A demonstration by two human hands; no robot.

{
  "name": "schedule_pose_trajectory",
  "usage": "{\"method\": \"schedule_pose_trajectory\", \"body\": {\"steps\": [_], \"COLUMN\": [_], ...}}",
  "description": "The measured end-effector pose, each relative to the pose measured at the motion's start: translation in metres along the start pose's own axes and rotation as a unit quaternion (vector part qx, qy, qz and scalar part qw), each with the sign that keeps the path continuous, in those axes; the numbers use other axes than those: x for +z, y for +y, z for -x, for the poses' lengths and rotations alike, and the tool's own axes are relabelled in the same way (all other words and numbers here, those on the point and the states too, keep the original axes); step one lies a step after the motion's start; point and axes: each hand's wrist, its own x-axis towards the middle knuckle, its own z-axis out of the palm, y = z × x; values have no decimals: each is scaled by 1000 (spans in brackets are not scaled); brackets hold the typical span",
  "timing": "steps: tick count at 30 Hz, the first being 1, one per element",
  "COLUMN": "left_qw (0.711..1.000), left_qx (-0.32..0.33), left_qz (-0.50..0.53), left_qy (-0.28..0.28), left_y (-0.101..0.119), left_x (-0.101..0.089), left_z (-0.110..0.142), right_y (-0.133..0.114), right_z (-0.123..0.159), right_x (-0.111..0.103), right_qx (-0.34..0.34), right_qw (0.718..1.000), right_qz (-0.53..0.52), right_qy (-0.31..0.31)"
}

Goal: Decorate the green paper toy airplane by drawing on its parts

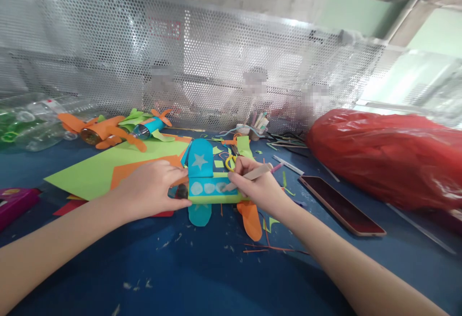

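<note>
A toy airplane made from a bottle (pixel 216 196), wrapped in green and blue paper, lies in front of me. It has a blue wing (pixel 200 158) with a pale star, an orange tail piece (pixel 250 222) and a row of pale ovals along its side. My left hand (pixel 153 186) is closed around its left end, thumb and fingers on either side. In my right hand (pixel 252 181) is a pale thick marker (pixel 257 172), pinched with its tip on one of the ovals. Behind the airplane lie yellow-handled scissors (pixel 230 163), partly hidden by my right hand.
Green paper sheets (pixel 97 169) lie to the left, with finished paper-and-bottle airplanes (pixel 108 130) and clear bottles (pixel 39 125) behind. A phone (pixel 341 205) and a red plastic bag (pixel 386 154) are on the right. Paper scraps surround the airplane; perforated metal mesh (pixel 224 51) stands behind.
</note>
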Motion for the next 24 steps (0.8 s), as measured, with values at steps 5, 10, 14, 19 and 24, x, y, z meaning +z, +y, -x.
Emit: {"method": "schedule_pose_trajectory", "body": {"steps": [5,10,14,19,24], "left_qw": [1000,1000,1000,1000,1000], "left_qx": [-2,1,-3,1,-5], "left_qz": [7,11,6,14,16], "left_qy": [-11,-2,-15,-2,-2], "left_y": [1,1,2,0,1], "left_x": [-1,-1,-3,0,-1], "left_z": [-1,-1,0,0,0], "right_y": [-2,-2,-2,-2,-1], "right_z": [1,1,1,1,0], "right_x": [-1,0,0,-1,-1], "right_qx": [-1,-6,-8,-8,-15], "right_qw": [1000,1000,1000,1000,1000], "right_qz": [1,-1,-6,-12,2], "right_qy": [0,-6,-11,-10,-3]}}
